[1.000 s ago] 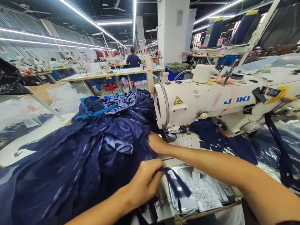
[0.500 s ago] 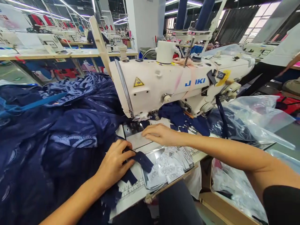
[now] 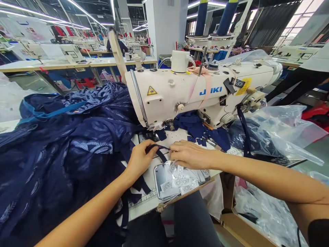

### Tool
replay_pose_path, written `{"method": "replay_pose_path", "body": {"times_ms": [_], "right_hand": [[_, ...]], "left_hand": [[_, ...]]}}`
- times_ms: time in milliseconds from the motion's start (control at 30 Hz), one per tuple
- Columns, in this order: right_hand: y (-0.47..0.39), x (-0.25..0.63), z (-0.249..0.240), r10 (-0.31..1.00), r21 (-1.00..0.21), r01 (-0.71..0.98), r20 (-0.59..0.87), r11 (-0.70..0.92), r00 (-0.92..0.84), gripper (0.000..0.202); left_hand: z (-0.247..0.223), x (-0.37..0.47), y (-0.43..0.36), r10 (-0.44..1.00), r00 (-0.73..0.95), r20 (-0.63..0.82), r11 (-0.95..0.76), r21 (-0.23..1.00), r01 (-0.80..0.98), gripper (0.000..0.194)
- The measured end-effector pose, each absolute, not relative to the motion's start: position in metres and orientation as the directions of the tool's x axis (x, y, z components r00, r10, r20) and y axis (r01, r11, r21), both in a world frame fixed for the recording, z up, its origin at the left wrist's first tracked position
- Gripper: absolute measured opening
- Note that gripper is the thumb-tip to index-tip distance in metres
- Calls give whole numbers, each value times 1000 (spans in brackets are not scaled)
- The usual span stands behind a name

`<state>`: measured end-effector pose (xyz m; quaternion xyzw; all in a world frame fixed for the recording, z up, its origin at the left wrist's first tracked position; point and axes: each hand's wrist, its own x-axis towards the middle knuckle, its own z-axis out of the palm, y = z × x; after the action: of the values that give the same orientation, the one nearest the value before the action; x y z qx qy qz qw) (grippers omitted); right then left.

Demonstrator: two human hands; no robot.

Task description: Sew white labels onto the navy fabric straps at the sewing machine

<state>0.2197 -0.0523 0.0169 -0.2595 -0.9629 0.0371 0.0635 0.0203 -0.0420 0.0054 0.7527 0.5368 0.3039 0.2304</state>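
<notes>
In front of the needle area of a white sewing machine [image 3: 169, 92], a narrow navy fabric strip [image 3: 162, 153] runs between my two hands. My left hand [image 3: 141, 156] is closed on its left part, thumb and fingers pinched together. At the strip's right end my right hand [image 3: 190, 154] has its fingers pressed together on the fabric, just above a metal tray [image 3: 159, 175]. White printed labels [image 3: 181, 183] lie heaped in that tray. Beside my left forearm spreads a large pile of navy lace-patterned fabric [image 3: 84, 171].
Navy scraps [image 3: 191, 125] lie under the machine arm, near a pair of tweezers or snips [image 3: 214, 144]. A clear plastic bag [image 3: 272, 127] holds dark fabric on the right. Below stands a cardboard box [image 3: 240, 228] of plastic packets. A person in dark trousers [image 3: 293, 82] stands behind.
My left hand has moved up and right, lifting the navy strip off the labels. My right hand has come down and right from the needle plate onto the strip.
</notes>
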Motion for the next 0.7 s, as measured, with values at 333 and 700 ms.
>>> {"method": "replay_pose_path", "body": {"times_ms": [333, 700], "right_hand": [[-51, 224, 8, 511, -245, 476, 107, 845, -853, 9], [-50, 197, 27, 800, -879, 243, 219, 410, -559, 10]], "left_hand": [[2, -5, -39, 995, 98, -29, -5, 942, 335, 25], [21, 14, -57, 970, 186, -157, 130, 980, 150, 26]]}}
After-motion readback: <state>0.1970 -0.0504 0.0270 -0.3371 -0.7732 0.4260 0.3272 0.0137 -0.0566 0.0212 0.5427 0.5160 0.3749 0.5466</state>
